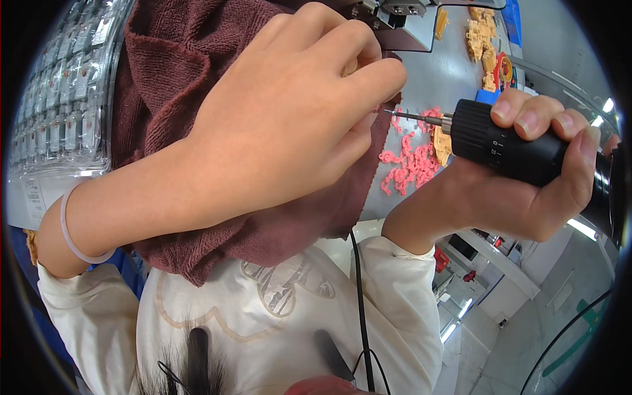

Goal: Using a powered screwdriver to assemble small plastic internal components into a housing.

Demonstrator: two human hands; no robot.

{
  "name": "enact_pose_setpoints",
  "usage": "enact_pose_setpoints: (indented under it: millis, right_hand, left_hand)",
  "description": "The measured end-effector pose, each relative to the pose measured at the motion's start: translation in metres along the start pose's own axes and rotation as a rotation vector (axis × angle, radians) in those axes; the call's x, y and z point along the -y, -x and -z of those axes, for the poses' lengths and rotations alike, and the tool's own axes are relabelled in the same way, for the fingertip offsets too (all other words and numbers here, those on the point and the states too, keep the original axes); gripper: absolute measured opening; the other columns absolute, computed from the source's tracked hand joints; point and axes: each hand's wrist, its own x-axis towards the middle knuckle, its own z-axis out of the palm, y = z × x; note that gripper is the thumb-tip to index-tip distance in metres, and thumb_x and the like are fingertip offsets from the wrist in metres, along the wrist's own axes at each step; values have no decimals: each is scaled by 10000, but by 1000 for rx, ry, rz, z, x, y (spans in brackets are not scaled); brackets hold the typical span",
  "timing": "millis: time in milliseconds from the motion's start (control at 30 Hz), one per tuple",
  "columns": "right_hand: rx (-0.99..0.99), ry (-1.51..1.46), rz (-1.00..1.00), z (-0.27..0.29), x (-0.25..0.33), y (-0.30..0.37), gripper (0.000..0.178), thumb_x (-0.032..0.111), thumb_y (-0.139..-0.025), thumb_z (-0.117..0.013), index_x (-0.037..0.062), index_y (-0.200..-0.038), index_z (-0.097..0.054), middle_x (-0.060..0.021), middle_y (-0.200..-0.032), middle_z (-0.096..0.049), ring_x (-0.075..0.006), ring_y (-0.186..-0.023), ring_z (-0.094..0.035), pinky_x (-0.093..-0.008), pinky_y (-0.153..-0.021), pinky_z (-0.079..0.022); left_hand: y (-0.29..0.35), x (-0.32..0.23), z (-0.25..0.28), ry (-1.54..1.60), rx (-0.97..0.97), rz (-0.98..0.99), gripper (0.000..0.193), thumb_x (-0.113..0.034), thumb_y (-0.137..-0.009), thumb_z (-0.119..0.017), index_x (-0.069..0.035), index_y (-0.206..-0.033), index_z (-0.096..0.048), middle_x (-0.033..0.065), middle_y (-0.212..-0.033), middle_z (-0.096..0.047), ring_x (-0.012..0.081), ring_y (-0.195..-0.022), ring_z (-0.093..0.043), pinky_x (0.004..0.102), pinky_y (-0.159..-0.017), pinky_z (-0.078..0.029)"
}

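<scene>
Grips black screwdriver (484, 135) in right hand (526, 201), wrapped firmly; points bit (421, 118) just beside left hand (303, 105). Holds that one curled over maroon towel (171, 66), cannot tell around what. Could jab skin through slight slip; could snag towel by dipping low.

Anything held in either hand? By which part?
Right hand: black screwdriver, grip around its body, behind the ribbed collar. Left hand: curled beside the bit; whether it holds anything can't be told.

Tray (102, 135) left of the towel (168, 59), screwdriver (520, 148) and, on the tabletop (421, 69), loose pieces (416, 164) right of it
</scene>
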Motion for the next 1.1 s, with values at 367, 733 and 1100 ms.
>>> enact_pose_setpoints:
  millis: [367, 733, 1100]
  right_hand:
    - [-35, -40, 65, -8, -4, -2, 209, 211, -870, -515, 13, -820, -560, -117, -693, -574, -213, -562, -561, -348, -532, -483]
    - [-44, -72, 103, -15, -9, 1, 205, 204, -860, -493, 15, -819, -563, -111, -723, -591, -210, -563, -569, -351, -515, -487]
    - [-160, 89, 234, -12, -14, 11, 233, 238, -865, -486, 27, -817, -572, -121, -628, -548, -215, -553, -546, -326, -533, -484]
  left_hand:
    - [1, 2, -7, 80, -6, 117, 279, -1, -696, -711, -98, -930, -594, 58, -1057, -597, 306, -994, -542, 391, -840, -461]
    - [1, 3, -9, 70, -30, 134, 301, 18, -668, -717, -94, -917, -590, 47, -1032, -601, 298, -984, -548, 381, -835, -462]
    - [-4, -2, 2, -3, -17, 15, 299, 20, -667, -719, -85, -913, -586, 53, -1018, -605, 291, -977, -550, 375, -834, -463]
